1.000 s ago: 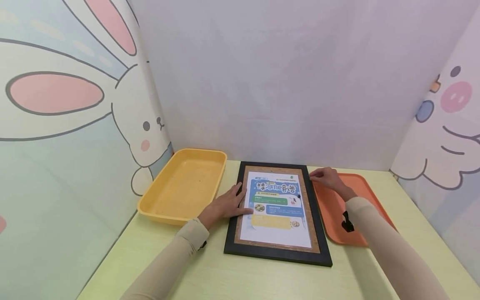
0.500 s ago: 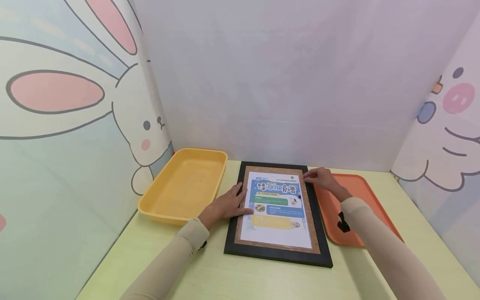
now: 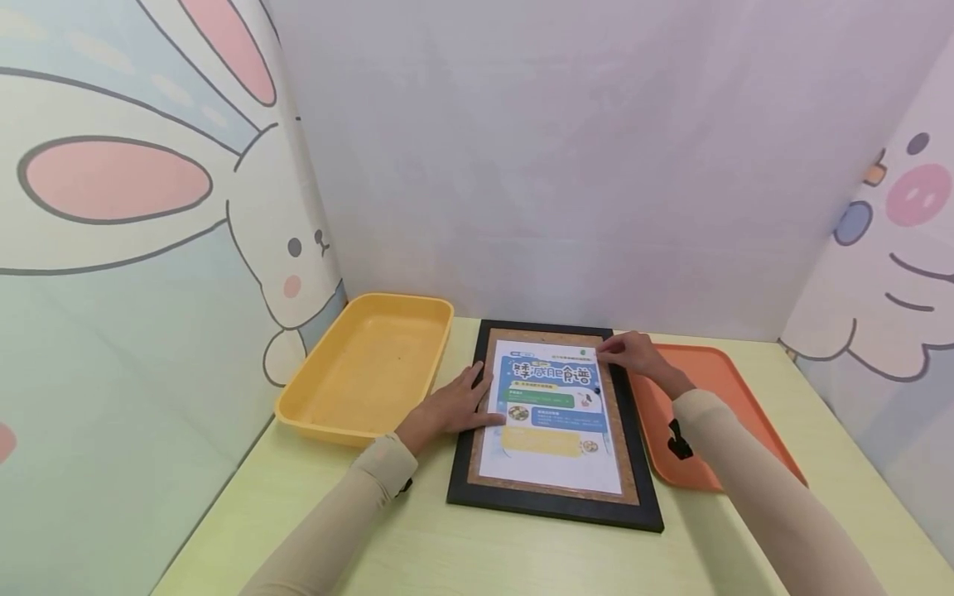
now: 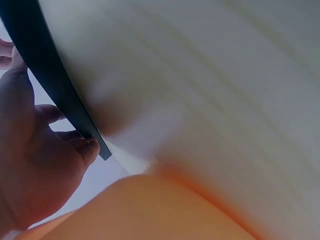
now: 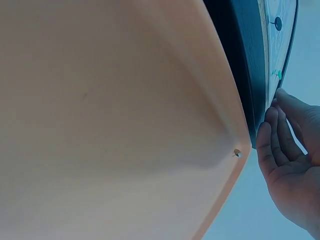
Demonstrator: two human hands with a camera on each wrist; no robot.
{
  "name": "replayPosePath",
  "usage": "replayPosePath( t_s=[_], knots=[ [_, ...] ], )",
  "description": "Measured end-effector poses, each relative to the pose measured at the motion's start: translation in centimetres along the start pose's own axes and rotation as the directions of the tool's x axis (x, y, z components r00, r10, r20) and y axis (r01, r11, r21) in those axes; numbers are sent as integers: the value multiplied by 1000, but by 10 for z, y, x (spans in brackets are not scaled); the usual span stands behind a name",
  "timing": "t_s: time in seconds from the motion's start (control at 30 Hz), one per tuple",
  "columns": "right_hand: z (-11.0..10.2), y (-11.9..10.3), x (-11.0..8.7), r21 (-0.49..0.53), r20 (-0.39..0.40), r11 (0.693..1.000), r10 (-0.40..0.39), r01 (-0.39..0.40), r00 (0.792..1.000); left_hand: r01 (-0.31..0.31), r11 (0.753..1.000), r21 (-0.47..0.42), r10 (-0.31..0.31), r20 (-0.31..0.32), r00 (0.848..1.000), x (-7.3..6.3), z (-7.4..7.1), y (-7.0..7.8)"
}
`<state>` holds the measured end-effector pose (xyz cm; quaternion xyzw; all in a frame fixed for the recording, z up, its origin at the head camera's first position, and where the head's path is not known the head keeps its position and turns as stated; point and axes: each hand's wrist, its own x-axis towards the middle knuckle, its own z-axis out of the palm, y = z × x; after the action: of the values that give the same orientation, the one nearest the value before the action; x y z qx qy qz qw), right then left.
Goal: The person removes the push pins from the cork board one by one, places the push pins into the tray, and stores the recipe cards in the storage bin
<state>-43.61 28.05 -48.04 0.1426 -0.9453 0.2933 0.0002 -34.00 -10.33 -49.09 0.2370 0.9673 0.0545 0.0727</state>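
Note:
A black-framed cork board [image 3: 553,508] lies on the table with a white printed sheet [image 3: 547,472] on it. A green push pin [image 3: 583,353] sits near the sheet's top right corner, and a black push pin [image 3: 597,390] by its right edge. My left hand [image 3: 450,406] rests with spread fingers across the board's left side, thumb on the sheet. My right hand [image 3: 639,356] reaches over the frame's right side, thumb and fingertips close together at the sheet's top right corner. In the right wrist view its fingertips [image 5: 282,93] are just below the green pin; whether they pinch anything, I cannot tell.
To the left of the board stands a yellow tray [image 3: 358,364]. An orange tray [image 3: 719,406] lies against the board's right side, partly under my right forearm. A pale wall stands behind the table, with cartoon-printed walls at both sides.
My right hand has moved left, from the frame's outer right edge to the sheet's top right corner. The left hand, the board and both trays stay in place.

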Motion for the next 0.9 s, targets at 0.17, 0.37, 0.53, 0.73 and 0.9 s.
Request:
replayPosePath(
  t_s=[0.17, 0.37, 0.53, 0.73, 0.9],
  knots=[
    [4, 1, 4, -5, 6, 1000, -4, 4, 1000, -7, 1000, -20, 7, -2, 1000, -2, -2, 1],
    [10, 1, 9, -18, 7, 1000, -8, 8, 1000, -3, 1000, -27, 3, 2, 1000, -2, -3, 2],
    [12, -1, 11, 1, 9, 1000, 3, -3, 1000, 3, 1000, -26, -3, -1, 1000, -2, -2, 2],
    [15, -4, 14, 7, 8, 1000, 21, -21, 1000, 7, 1000, -20, -7, 4, 1000, -2, -2, 3],
    [16, -5, 17, 13, 16, 999, 46, -46, 999, 5, 1000, -9, -5, 3, 1000, -1, -2, 2]
  ],
)
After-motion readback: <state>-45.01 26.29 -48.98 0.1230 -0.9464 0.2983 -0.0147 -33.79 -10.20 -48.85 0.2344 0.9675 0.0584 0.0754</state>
